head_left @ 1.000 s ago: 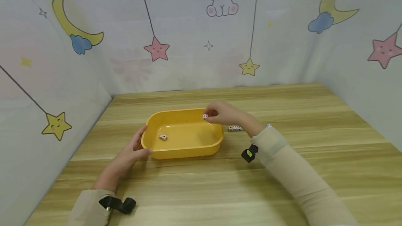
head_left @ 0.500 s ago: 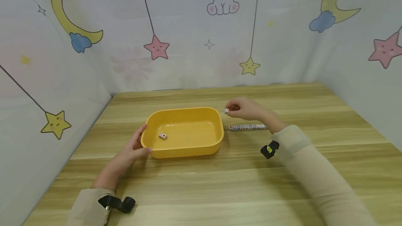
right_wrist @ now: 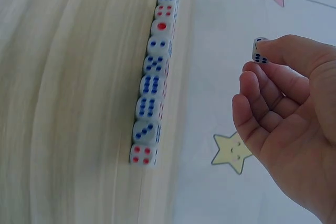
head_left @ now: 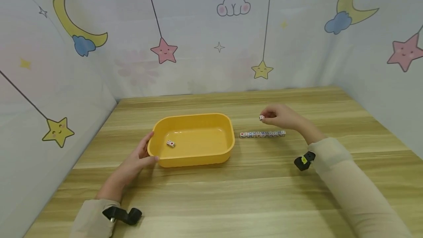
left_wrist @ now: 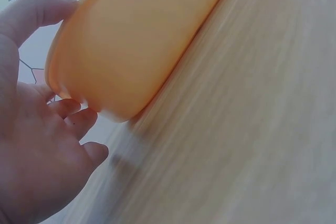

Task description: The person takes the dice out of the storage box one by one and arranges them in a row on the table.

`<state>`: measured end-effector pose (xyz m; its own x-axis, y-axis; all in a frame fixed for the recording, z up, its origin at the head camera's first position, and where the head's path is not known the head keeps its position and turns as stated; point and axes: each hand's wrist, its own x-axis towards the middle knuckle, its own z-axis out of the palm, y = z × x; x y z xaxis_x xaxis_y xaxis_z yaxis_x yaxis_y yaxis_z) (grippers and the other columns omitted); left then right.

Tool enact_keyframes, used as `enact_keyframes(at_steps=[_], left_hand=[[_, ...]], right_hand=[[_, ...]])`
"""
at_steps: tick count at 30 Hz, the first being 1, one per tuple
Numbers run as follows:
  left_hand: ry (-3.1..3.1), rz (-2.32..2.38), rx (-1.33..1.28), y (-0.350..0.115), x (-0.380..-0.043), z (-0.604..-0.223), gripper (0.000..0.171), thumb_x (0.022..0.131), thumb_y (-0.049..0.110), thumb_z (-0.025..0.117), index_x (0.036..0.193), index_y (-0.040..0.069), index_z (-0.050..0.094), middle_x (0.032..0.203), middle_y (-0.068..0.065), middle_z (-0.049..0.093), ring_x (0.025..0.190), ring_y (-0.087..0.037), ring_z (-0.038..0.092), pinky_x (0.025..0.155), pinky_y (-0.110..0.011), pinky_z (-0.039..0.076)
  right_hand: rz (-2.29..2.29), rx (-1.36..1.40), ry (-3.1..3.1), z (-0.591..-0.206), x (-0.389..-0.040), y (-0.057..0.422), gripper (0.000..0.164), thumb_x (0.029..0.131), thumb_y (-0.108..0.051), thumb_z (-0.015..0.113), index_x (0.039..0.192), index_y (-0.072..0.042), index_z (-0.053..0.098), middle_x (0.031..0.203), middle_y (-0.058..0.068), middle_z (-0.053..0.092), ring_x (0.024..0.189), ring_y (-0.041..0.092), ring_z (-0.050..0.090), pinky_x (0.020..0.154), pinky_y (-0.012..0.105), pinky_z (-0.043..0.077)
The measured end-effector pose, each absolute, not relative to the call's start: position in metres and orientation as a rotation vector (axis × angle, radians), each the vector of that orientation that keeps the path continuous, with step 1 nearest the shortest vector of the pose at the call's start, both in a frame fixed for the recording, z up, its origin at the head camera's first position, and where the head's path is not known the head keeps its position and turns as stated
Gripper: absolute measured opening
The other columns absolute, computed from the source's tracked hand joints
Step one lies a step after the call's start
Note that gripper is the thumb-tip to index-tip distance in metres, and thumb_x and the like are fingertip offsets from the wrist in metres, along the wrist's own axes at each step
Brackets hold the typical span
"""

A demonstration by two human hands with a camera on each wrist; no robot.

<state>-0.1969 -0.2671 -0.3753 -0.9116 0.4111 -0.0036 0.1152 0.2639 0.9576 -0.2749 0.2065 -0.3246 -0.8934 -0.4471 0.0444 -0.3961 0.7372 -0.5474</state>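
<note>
In the head view my right hand (head_left: 282,116) is above the table behind a row of dice (head_left: 262,134). It pinches a single white die (right_wrist: 260,51) between thumb and forefinger, the other fingers loosely bent. The row of dice runs straight, the dice side by side, with blue and red pips. A yellow plastic tray (head_left: 191,161) stands to the left of the row. My left hand (head_left: 135,162) holds the tray's left end, thumb at the near corner and fingers round the far side. Inside the tray, toward the left, lie what look like two dice (head_left: 170,143) together.
A wood-grain tabletop (head_left: 211,197) carries everything. White cloth walls (head_left: 198,28) with printed stars, moons and a rabbit stand at the back and both sides. The row's left end is close to the tray's right wall.
My right hand has moved right, from above the tray's right end to behind the row, still pinching a die. The row has come fully into sight. My left hand and the tray stay put.
</note>
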Motion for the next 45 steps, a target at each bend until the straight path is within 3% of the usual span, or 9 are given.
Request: enact_keyframes(at_steps=[9, 14, 18, 20, 27, 33, 37, 45], left_hand=[[2.291, 1.688, 0.464, -0.267, -0.196, -0.374, 0.085, 0.085, 0.013, 0.057, 0.145, 0.016, -0.003, 0.151, -0.007, -0.002, 0.137, -0.027, 0.008, 0.093, -0.006, 0.026], [2.304, 1.674, 0.465, -0.266, -0.196, -0.374, 0.083, 0.086, 0.012, 0.056, 0.145, 0.017, -0.003, 0.151, -0.007, -0.003, 0.137, -0.027, 0.007, 0.105, -0.025, 0.02], [2.308, 1.67, 0.472, -0.267, -0.196, -0.374, 0.083, 0.086, 0.013, 0.056, 0.145, 0.017, -0.003, 0.151, -0.006, -0.004, 0.137, -0.027, 0.008, 0.106, -0.039, 0.014], [2.309, 1.673, 0.477, -0.267, -0.196, -0.374, 0.083, 0.086, 0.013, 0.056, 0.145, 0.017, -0.003, 0.151, -0.006, -0.004, 0.137, -0.028, 0.008, 0.106, -0.038, 0.015], [2.295, 1.687, 0.489, -0.267, -0.195, -0.374, 0.083, 0.086, 0.012, 0.056, 0.145, 0.015, -0.003, 0.151, -0.007, -0.004, 0.137, -0.027, 0.007, 0.094, -0.006, 0.026], [2.296, 1.685, 0.484, -0.267, -0.195, -0.373, 0.082, 0.087, 0.011, 0.055, 0.145, 0.015, -0.003, 0.151, -0.007, -0.003, 0.137, -0.027, 0.007, 0.101, -0.015, 0.024], [2.286, 1.696, 0.488, -0.266, -0.195, -0.374, 0.082, 0.086, 0.011, 0.056, 0.145, 0.015, -0.003, 0.151, -0.007, -0.003, 0.137, -0.027, 0.008, 0.094, -0.007, 0.027], [2.293, 1.699, 0.494, -0.267, -0.195, -0.374, 0.083, 0.086, 0.011, 0.056, 0.145, 0.015, -0.003, 0.151, -0.007, -0.004, 0.137, -0.027, 0.007, 0.093, -0.004, 0.026]], right_hand=[[-0.875, -0.635, 2.892, -0.327, -0.271, 0.234, 0.028, 0.088, -0.025, 0.056, 0.107, -0.006, 0.061, 0.098, 0.005, 0.062, 0.089, 0.018, 0.056, 0.076, 0.033, 0.047], [-0.878, -0.62, 2.906, -0.329, -0.27, 0.246, 0.027, 0.088, -0.023, 0.056, 0.106, -0.004, 0.061, 0.098, 0.007, 0.062, 0.089, 0.019, 0.055, 0.076, 0.033, 0.046], [-0.865, -0.611, 2.915, -0.331, -0.268, 0.253, 0.028, 0.088, -0.023, 0.056, 0.107, -0.002, 0.061, 0.1, 0.009, 0.063, 0.092, 0.022, 0.057, 0.079, 0.036, 0.046], [-0.865, -0.603, 2.915, -0.331, -0.266, 0.257, 0.03, 0.088, -0.024, 0.055, 0.108, -0.001, 0.061, 0.102, 0.011, 0.063, 0.094, 0.023, 0.057, 0.079, 0.037, 0.047], [-0.86, -0.544, 2.912, -0.335, -0.26, 0.266, 0.03, 0.088, -0.024, 0.056, 0.106, -0.001, 0.061, 0.1, 0.01, 0.064, 0.093, 0.021, 0.056, 0.078, 0.035, 0.046], [-0.833, -0.538, 2.915, -0.341, -0.259, 0.274, 0.023, 0.086, -0.019, 0.058, 0.1, -0.001, 0.063, 0.093, 0.008, 0.065, 0.084, 0.017, 0.056, 0.072, 0.031, 0.046], [-0.833, -0.523, 2.894, -0.344, -0.258, 0.279, 0.026, 0.086, -0.017, 0.059, 0.103, 0.002, 0.062, 0.094, 0.009, 0.064, 0.086, 0.017, 0.056, 0.074, 0.032, 0.046], [-0.807, -0.491, 2.865, -0.351, -0.257, 0.282, 0.027, 0.085, -0.016, 0.059, 0.104, 0.003, 0.061, 0.093, 0.008, 0.064, 0.084, 0.016, 0.055, 0.071, 0.03, 0.046]])
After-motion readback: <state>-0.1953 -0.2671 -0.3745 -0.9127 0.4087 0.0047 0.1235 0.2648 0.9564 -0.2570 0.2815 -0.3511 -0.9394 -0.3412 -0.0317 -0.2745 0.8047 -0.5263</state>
